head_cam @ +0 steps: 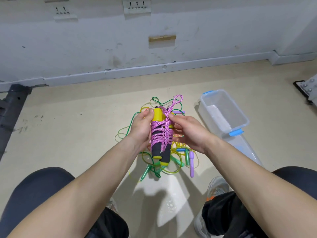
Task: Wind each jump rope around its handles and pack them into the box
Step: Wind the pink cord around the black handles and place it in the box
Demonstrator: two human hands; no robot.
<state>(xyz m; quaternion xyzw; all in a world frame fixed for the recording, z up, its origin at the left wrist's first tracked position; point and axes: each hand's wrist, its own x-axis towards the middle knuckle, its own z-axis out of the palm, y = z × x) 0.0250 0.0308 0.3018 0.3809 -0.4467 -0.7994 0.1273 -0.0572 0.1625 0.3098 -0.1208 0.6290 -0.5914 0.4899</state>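
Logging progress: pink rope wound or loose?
Mostly wound: pink rope coils round both handles; a loop end sticks out, right hand pinching it.

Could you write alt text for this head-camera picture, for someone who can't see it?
A person's left hand grips two yellow-and-black handles wound with pink rope, while the right hand pinches the rope's free loop. Beneath them a tangle of coloured jump ropes lies on the floor, beside a clear box.
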